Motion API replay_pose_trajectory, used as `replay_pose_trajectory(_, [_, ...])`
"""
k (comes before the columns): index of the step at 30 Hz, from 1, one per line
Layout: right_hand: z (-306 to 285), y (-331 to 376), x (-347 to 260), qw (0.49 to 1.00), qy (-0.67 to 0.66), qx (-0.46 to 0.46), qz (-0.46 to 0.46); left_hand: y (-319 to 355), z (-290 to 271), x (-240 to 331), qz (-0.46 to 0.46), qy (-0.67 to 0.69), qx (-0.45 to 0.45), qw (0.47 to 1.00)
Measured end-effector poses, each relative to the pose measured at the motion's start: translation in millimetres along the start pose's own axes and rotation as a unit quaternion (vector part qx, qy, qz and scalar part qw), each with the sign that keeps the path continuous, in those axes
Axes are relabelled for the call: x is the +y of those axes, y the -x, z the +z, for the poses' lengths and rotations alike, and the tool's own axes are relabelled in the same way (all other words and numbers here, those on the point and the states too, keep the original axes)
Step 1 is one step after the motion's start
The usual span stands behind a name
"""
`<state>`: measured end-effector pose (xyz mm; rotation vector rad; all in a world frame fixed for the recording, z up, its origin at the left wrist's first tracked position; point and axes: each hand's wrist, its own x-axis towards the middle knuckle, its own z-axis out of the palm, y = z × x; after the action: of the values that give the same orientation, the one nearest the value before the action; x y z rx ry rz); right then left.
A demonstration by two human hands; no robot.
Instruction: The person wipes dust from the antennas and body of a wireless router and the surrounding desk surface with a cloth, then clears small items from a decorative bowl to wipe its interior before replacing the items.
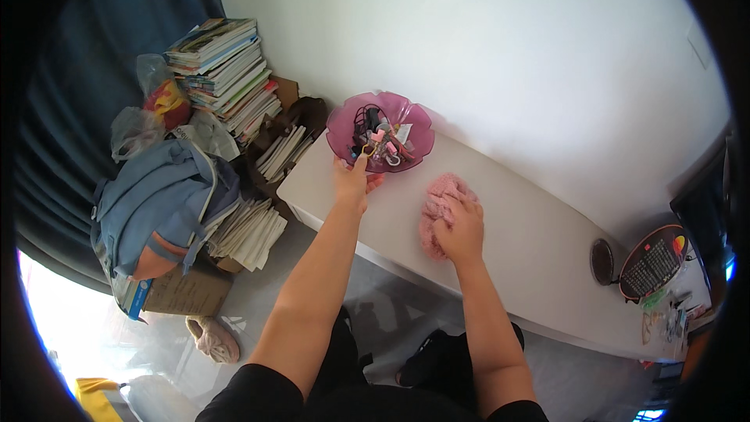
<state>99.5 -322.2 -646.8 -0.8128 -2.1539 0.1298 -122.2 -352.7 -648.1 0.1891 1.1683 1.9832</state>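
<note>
A purple, translucent bowl [419, 126] with a scalloped rim stands at the far left end of a pale cabinet top [508, 258]. Inside it lie dark cables, keyrings and other small items. At the bowl's near edge, my left hand [354, 185] grips the rim, its thumb over the edge and its other fingers lower down, partly hidden. A fluffy pink cloth [447, 186] lies crumpled on the cabinet top, to the right of the bowl. My right hand [462, 228] is closed over the cloth and presses it against the surface.
Left of the cabinet are a tall stack of books [226, 70], a blue backpack [168, 187] on a cardboard box [187, 289], and a slipper [212, 340] on the floor. A dark oval-framed object [655, 266] and small clutter occupy the cabinet's right end. A white wall [469, 39] rises behind.
</note>
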Motion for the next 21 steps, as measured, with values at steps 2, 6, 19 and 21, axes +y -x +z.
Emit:
replay_pose_trajectory(2, [13, 6, -14, 0.997, 0.036, -0.046, -0.044, 9, -4, 8, -0.005, 0.019, 0.051, 0.999])
replay_pose_trajectory(6, [64, 58, -86, 0.943, -0.156, -0.216, -0.198, 28, -44, 16, 0.102, 0.143, 0.164, 0.971])
replay_pose_trajectory(19, [104, 40, -112, 0.959, 0.109, -0.145, -0.217, 62, -109, -39, 0.128, -0.026, 0.196, 0.972])
replay_pose_trajectory(21, [65, 61, -85, 0.970, 0.075, -0.104, -0.207, 71, -97, -63, 0.081, -0.067, 0.162, 0.981])
